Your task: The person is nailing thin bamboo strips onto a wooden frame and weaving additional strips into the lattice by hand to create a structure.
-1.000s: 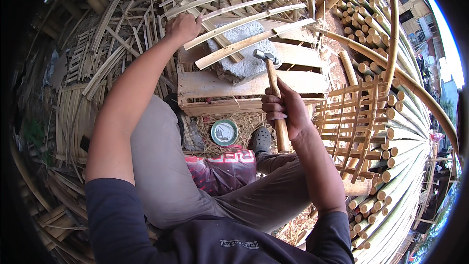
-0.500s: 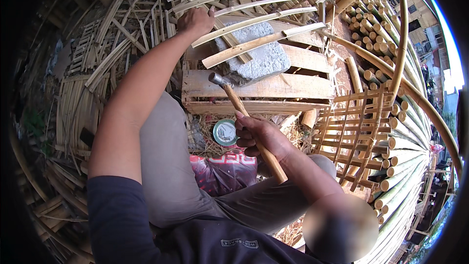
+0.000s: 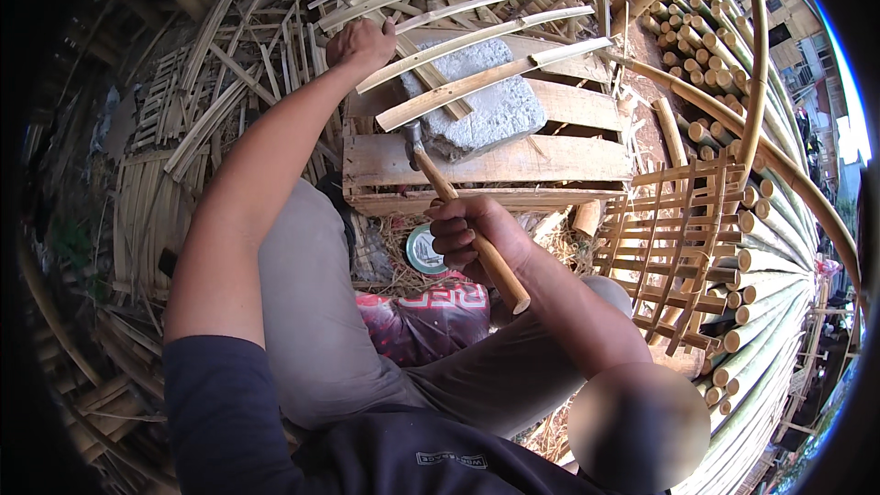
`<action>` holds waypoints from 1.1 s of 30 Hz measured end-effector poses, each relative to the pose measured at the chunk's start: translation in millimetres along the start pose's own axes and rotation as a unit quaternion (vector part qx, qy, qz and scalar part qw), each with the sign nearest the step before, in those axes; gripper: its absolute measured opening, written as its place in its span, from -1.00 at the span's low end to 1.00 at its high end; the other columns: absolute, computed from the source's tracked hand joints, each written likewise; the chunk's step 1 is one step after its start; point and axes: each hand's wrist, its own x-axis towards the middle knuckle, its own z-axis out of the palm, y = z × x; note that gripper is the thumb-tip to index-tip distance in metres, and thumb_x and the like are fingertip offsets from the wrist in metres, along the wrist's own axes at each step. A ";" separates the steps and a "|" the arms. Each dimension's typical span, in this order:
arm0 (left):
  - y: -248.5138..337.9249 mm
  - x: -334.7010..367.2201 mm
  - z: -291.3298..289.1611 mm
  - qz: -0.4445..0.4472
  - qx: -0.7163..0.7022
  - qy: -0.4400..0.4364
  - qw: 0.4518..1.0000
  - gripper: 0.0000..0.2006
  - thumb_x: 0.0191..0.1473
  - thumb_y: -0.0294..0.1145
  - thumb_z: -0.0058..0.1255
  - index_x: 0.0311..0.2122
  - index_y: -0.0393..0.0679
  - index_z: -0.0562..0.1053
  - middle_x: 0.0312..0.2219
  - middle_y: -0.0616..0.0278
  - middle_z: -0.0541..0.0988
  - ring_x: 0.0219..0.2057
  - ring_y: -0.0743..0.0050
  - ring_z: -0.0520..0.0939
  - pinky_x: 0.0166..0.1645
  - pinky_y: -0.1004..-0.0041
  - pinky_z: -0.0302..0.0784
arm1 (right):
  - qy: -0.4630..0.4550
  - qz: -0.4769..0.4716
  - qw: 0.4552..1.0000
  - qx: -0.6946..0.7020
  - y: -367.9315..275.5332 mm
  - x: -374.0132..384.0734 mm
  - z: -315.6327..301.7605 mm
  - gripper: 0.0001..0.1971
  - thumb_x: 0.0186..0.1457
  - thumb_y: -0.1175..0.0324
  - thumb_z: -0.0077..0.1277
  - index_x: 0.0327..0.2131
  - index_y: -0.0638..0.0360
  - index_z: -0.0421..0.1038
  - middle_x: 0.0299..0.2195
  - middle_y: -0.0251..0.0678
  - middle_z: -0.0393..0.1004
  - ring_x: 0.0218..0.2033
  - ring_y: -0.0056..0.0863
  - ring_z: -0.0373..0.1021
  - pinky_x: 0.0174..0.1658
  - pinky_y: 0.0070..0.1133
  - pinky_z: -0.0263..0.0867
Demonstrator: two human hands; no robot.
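Observation:
My right hand (image 3: 477,234) is wrapped round the wooden handle of a hammer (image 3: 499,277). The metal hammer head sits just below the left end of the nearest bamboo slat; whether they touch I cannot tell. My left hand (image 3: 361,44) is closed at the left side of a slatted bamboo frame (image 3: 490,87), its fingers partly hidden. Long split slats cross a flat lengthwise strip in this frame. Its near part lies over a rough grey stone block (image 3: 500,119), which rests on a low wooden slat platform (image 3: 486,161).
A bamboo lattice (image 3: 674,247) leans right of the platform, beside stacked cut bamboo poles (image 3: 770,261). Loose bamboo strips (image 3: 211,119) cover the left ground. Between my legs are a round green-rimmed lid (image 3: 424,250) and a dark red printed cloth (image 3: 431,321).
The hammer has risen slightly, its head now close to the near slat's left end. My right hand moved up a little with it. My left hand keeps its place on the frame.

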 end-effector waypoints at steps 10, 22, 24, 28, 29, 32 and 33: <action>-1.9 1.1 3.1 -0.021 0.008 -0.031 0.999 -0.42 0.11 0.18 -0.14 -0.23 -0.21 0.58 -0.23 -0.06 0.63 -0.14 0.00 0.64 -0.10 0.14 0.56 | 0.014 0.013 1.000 0.008 3.4 13.5 0.1 -0.84 0.12 0.42 -0.09 -0.50 0.02 0.19 -0.65 -0.60 0.15 -0.71 -0.77 0.10 -0.69 -0.76 0.01; -2.7 3.5 0.8 -0.046 -0.009 -0.053 0.997 -0.37 0.08 0.19 -0.11 -0.11 -0.28 0.51 -0.15 -0.11 0.59 -0.07 -0.05 0.60 0.03 0.15 0.51 | -0.004 0.009 1.000 0.002 -0.9 18.2 7.9 -0.78 0.13 0.40 -0.10 -0.55 -0.02 0.14 -0.68 -0.59 0.12 -0.73 -0.75 0.05 -0.67 -0.72 -0.04; 0.1 2.2 -1.3 -0.050 -0.026 -0.052 0.997 -0.37 0.08 0.17 -0.09 -0.10 -0.31 0.50 -0.14 -0.14 0.58 -0.06 -0.09 0.59 0.06 0.14 0.49 | 0.047 0.015 0.999 -0.014 2.1 19.0 8.1 -0.78 0.13 0.39 -0.10 -0.55 -0.02 0.13 -0.68 -0.58 0.12 -0.73 -0.75 0.05 -0.67 -0.72 -0.04; 2.0 2.3 1.2 -0.048 -0.072 -0.051 0.995 -0.36 0.07 0.13 -0.04 -0.10 -0.39 0.48 -0.15 -0.24 0.56 -0.04 -0.16 0.56 0.11 0.12 0.45 | 0.062 0.025 0.997 -0.031 8.5 16.4 0.6 -0.79 0.14 0.37 -0.09 -0.52 -0.02 0.13 -0.66 -0.57 0.15 -0.71 -0.75 0.07 -0.67 -0.71 -0.03; -7.2 9.0 6.9 -0.050 -0.078 -0.042 0.995 -0.36 0.07 0.13 -0.03 -0.10 -0.41 0.47 -0.15 -0.26 0.56 -0.03 -0.17 0.56 0.12 0.13 0.44 | 0.060 0.030 0.997 -0.032 10.2 16.1 1.9 -0.81 0.14 0.37 -0.09 -0.51 -0.01 0.14 -0.66 -0.57 0.15 -0.71 -0.75 0.07 -0.67 -0.71 -0.03; -11.5 17.4 15.7 -0.047 -0.100 -0.054 0.992 -0.33 0.07 0.14 -0.03 -0.09 -0.45 0.45 -0.14 -0.30 0.54 -0.02 -0.18 0.55 0.13 0.15 0.44 | 0.080 0.026 0.996 -0.039 12.1 7.3 1.4 -0.84 0.13 0.37 -0.08 -0.48 0.01 0.18 -0.65 -0.57 0.15 -0.71 -0.73 0.07 -0.67 -0.71 -0.03; -12.4 18.3 16.7 -0.046 -0.105 -0.062 0.991 -0.32 0.08 0.14 -0.04 -0.08 -0.46 0.44 -0.14 -0.31 0.54 -0.01 -0.18 0.55 0.13 0.15 0.45 | 0.094 0.020 0.994 -0.050 14.4 5.0 3.5 -0.85 0.13 0.37 -0.07 -0.47 0.01 0.19 -0.65 -0.57 0.15 -0.71 -0.73 0.08 -0.67 -0.71 -0.03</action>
